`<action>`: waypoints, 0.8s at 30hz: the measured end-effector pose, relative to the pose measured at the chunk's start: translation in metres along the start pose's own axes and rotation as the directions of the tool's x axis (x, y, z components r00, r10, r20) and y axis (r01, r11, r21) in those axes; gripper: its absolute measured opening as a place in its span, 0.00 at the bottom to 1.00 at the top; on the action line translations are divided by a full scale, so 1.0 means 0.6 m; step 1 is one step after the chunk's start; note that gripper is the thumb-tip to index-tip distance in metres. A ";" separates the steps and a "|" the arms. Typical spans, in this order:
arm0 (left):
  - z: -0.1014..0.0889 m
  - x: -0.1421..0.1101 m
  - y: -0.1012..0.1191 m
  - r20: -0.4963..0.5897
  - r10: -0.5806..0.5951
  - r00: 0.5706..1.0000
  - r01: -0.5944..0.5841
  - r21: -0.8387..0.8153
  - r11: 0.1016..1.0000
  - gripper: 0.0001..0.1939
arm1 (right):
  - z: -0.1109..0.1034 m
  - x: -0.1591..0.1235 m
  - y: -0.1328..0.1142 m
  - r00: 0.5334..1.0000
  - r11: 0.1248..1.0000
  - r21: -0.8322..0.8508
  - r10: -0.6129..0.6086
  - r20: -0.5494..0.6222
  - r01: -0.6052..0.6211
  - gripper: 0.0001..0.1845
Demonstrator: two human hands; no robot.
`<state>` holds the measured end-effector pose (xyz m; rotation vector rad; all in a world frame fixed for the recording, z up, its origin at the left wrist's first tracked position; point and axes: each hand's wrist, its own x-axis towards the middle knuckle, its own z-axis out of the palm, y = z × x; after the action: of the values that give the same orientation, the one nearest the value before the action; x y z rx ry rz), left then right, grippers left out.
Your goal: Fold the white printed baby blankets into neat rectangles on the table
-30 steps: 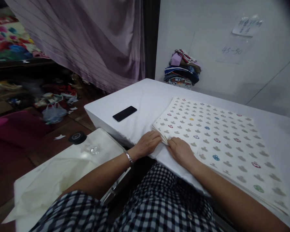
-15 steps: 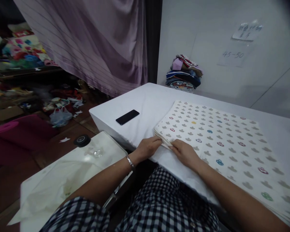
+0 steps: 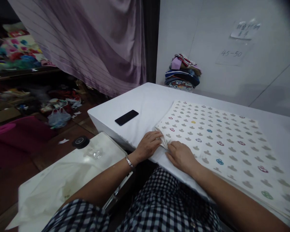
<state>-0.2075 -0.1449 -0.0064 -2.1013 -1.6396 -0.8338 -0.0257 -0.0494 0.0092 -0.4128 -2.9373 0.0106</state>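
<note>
A folded layered cloth (image 3: 222, 141), white with grey shapes and a few coloured ones, lies flat on the table with white cover (image 3: 145, 100). At its near left corner, my left hand (image 3: 148, 145) has its fingers on the layered edge, gripping the corner. Close beside it, my right hand (image 3: 182, 156) is closed on the front edge of the same cloth, its fingertips partly hidden by the folds. A small gap of cloth edge shows between the two hands.
A black phone (image 3: 126, 117) lies on the table. To the left, a lower white surface (image 3: 111, 145) bears a round black object (image 3: 80, 141) and pale fabric (image 3: 50, 183). Folded textiles (image 3: 183, 72) are stacked by the wall. A purple curtain (image 3: 106, 42) hangs behind.
Both hands stay at the cloth's corner. The left fingers have spread somewhat over the layered edge, and the right hand has shifted its fingers slightly. The view has tilted a little.
</note>
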 end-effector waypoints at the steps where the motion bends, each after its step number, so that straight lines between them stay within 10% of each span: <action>1: 0.000 0.002 0.000 -0.004 -0.002 1.000 0.002 -0.009 1.000 0.06 | 0.000 0.001 -0.001 1.000 1.000 -0.009 0.009 -0.004 -0.009 0.11; 24: 0.002 -0.002 -0.008 0.027 0.008 1.000 -0.010 0.089 0.996 0.06 | 0.003 0.017 0.014 0.993 0.995 0.012 0.094 0.076 -0.095 0.11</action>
<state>-0.2121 -0.1439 -0.0085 -2.0656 -1.6484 -0.7193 -0.0332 -0.0388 0.0091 -0.5604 -2.9861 0.0622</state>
